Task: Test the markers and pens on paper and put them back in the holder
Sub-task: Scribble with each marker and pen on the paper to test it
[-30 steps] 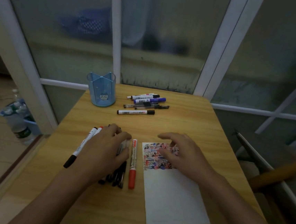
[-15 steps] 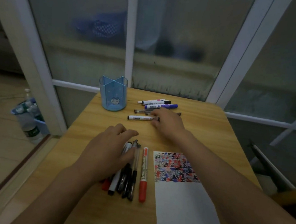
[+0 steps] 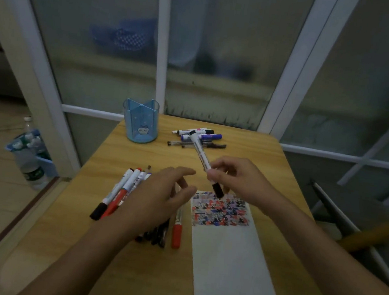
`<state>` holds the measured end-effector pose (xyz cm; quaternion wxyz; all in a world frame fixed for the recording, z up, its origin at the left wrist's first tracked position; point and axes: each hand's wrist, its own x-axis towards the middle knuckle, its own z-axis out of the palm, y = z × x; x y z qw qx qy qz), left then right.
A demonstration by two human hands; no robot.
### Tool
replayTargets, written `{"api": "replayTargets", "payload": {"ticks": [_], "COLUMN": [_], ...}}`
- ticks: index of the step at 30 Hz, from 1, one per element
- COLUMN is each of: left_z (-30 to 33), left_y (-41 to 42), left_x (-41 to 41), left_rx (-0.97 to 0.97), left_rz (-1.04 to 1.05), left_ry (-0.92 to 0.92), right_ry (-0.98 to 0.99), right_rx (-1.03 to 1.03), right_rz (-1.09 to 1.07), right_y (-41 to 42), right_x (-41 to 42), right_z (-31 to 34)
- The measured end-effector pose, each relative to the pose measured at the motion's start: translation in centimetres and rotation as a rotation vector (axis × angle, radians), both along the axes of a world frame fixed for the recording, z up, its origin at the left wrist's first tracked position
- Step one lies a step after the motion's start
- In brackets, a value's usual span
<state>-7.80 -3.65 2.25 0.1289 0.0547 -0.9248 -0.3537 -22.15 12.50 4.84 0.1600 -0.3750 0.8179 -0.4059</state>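
Observation:
My right hand (image 3: 240, 180) grips a white marker with a black cap (image 3: 201, 154), held tilted above the top of the paper (image 3: 232, 258), cap end down near the scribbles. My left hand (image 3: 160, 198) hovers with relaxed fingers over a bundle of pens and markers (image 3: 122, 192) on the table, beside a red-capped marker (image 3: 177, 229). The blue pen holder (image 3: 140, 123) stands empty at the back left. A small group of markers and pens (image 3: 199, 138) lies at the back centre.
The wooden table (image 3: 129, 272) stands against a glass partition. A blue basket with water bottles (image 3: 29, 152) sits on the floor at the left. A chair frame (image 3: 339, 216) is close to the table's right edge.
My right hand picked up the black-capped white marker from the back of the table and brought it toward the paper. My left hand lifted slightly off the pen bundle.

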Motion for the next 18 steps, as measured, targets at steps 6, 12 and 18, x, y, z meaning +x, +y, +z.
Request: {"api": "replayTargets", "payload": {"ticks": [6, 12, 18], "left_z": [0.0, -0.9, -1.4], "left_y": [5.2, 6.0, 5.2], "left_x": [0.2, 0.3, -0.6], "left_rx": [0.036, -0.094, -0.054], "left_rz": [-0.194, -0.317, -0.260], "left_ry": [-0.021, 0.006, 0.023], "right_ry": [-0.209, -0.140, -0.191], "right_rx": [-0.150, -0.192, -0.226], "right_rz": [-0.016, -0.150, -0.155], "right_y": [5.0, 7.1, 5.4], "right_x": [5.4, 6.4, 5.2], "right_z": [-0.8, -2.5, -2.4]}}
